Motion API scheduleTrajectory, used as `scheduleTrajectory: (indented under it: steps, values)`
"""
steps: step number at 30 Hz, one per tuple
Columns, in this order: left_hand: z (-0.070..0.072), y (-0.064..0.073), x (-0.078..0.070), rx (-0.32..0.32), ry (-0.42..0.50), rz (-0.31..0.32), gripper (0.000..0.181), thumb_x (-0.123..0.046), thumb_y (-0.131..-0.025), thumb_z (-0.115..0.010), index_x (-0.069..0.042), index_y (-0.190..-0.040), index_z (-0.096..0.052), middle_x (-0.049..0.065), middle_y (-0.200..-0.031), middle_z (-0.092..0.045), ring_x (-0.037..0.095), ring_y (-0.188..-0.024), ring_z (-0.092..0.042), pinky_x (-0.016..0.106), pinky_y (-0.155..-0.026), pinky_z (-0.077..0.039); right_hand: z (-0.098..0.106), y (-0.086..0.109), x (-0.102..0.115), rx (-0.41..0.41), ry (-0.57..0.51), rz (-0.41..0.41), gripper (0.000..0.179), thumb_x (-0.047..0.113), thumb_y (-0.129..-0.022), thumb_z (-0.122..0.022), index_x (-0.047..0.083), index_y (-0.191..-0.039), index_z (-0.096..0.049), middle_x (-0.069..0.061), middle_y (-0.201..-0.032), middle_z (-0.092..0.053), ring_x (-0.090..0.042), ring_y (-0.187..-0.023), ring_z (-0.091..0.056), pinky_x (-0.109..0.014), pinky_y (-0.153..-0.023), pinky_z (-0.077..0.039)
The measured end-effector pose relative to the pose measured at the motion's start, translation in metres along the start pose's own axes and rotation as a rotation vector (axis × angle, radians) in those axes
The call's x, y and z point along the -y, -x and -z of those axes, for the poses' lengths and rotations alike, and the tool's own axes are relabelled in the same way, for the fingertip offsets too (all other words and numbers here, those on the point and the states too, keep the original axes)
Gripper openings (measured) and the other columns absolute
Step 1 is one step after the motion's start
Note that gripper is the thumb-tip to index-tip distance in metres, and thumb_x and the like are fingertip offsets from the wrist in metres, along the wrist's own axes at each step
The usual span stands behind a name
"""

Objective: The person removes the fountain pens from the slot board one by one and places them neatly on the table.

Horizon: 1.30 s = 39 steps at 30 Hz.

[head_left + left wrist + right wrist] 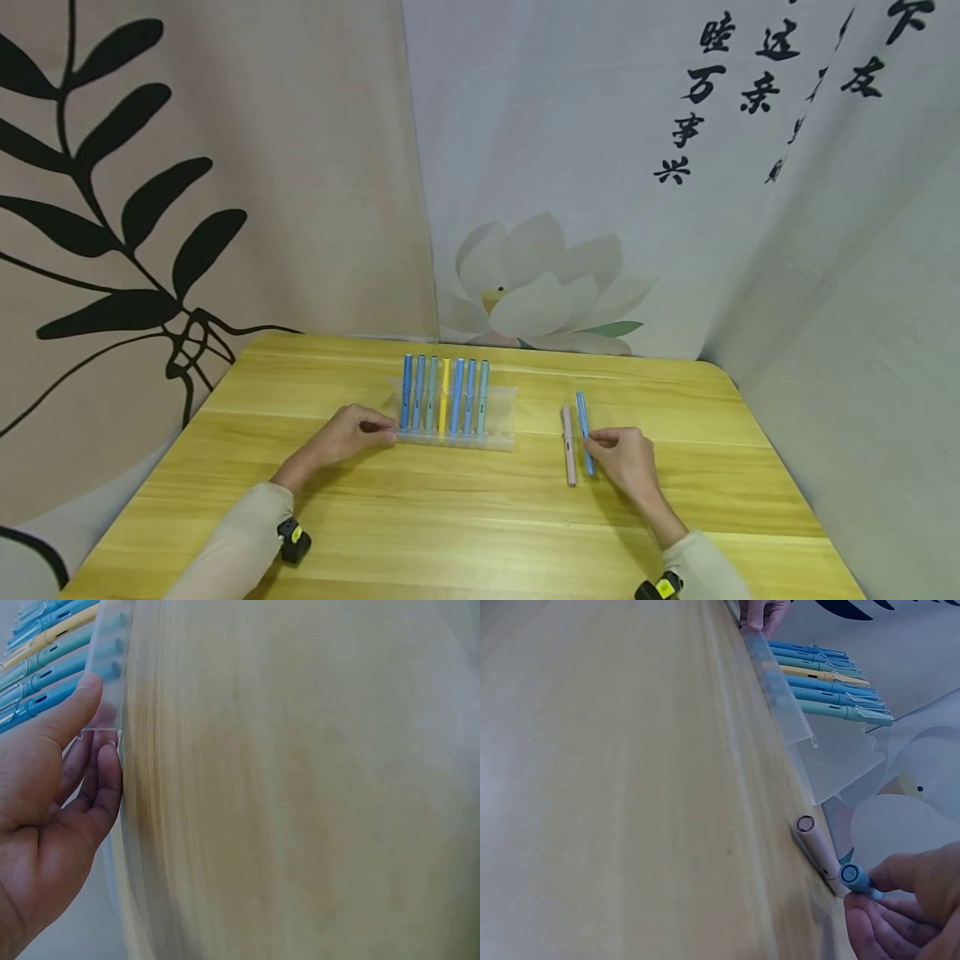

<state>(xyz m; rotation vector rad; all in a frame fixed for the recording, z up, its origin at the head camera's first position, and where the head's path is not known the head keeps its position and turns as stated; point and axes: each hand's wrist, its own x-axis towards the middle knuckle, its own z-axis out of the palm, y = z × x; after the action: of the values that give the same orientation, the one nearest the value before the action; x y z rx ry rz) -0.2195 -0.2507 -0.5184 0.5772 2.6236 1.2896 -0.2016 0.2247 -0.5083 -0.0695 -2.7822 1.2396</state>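
Observation:
My left hand (358,431) pinches the left end of a clear plastic pen stand (498,440), thumb (88,694) on its front lip and fingers behind. Several capped pens lean side by side in the stand: blue, teal and one yellow pen (445,396). On the right, my right hand (624,458) holds a blue pen (582,412) between thumb and fingers. Just left of it, a pale pink pen (567,446) lies on the table. The right wrist view shows the blue pen's round end (850,874) close beside the pink pen (817,847).
The wooden table (450,533) reaches back to hanging cloths with a lotus print (547,292) and a dark leaf print (120,225). The stand's right part (840,761) holds no pens. A wrist camera (292,540) is strapped over the left sleeve.

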Motion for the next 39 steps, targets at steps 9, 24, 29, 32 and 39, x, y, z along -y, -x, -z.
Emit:
scheduleTrajectory:
  steps: [9, 24, 29, 32, 39]
  values:
    - [0.0, 0.0, 0.001, 0.0, 0.003, -0.008, 0.031, -0.026, -0.097, -0.072, -0.003, -0.118, -0.076, 0.01, -0.114, -0.075, 0.018, -0.098, -0.069, 0.025, -0.08, -0.055, -0.004, 0.003, -0.005, 0.023, -0.015, -0.025, 0.019, 0.015, -0.088, -0.08, 0.0, -0.099, -0.081, -0.009, -0.083, -0.078, -0.012, -0.063, -0.07, -0.026, -0.053, -0.053]
    - [0.0, 0.0, 0.001, -0.006, -0.01, -0.013, 0.031, -0.025, -0.097, -0.072, -0.001, -0.117, -0.076, 0.012, -0.114, -0.075, 0.017, -0.097, -0.069, 0.025, -0.08, -0.055, -0.006, 0.005, -0.005, 0.047, -0.084, -0.045, 0.015, 0.009, -0.087, -0.08, -0.003, -0.097, -0.079, -0.009, -0.077, -0.076, -0.016, -0.058, -0.07, -0.027, -0.052, -0.056]
    - [0.0, 0.0, 0.0, -0.006, 0.0, -0.006, 0.031, -0.024, -0.097, -0.073, -0.001, -0.118, -0.076, 0.012, -0.114, -0.075, 0.016, -0.096, -0.068, 0.025, -0.079, -0.055, -0.003, 0.005, -0.002, 0.048, -0.087, -0.048, 0.02, 0.013, -0.088, -0.08, -0.002, -0.1, -0.078, -0.007, -0.078, -0.076, -0.016, -0.059, -0.07, -0.027, -0.052, -0.055]
    - [0.0, -0.001, 0.0, -0.007, 0.005, 0.009, 0.03, -0.024, -0.097, -0.073, -0.002, -0.118, -0.076, 0.011, -0.114, -0.075, 0.015, -0.096, -0.068, 0.025, -0.079, -0.055, 0.001, 0.004, 0.001, 0.034, -0.087, -0.025, 0.022, 0.016, -0.089, -0.079, 0.0, -0.104, -0.078, -0.007, -0.083, -0.076, -0.017, -0.062, -0.071, -0.028, -0.054, -0.054]
    - [0.0, 0.0, 0.001, -0.004, 0.007, -0.003, 0.03, -0.024, -0.097, -0.073, -0.002, -0.117, -0.076, 0.011, -0.114, -0.075, 0.017, -0.097, -0.068, 0.026, -0.08, -0.055, 0.007, -0.001, 0.017, 0.023, -0.023, 0.103, 0.026, 0.02, -0.093, -0.077, 0.004, -0.114, -0.077, -0.008, -0.098, -0.078, -0.019, -0.081, -0.074, -0.03, -0.066, -0.058]
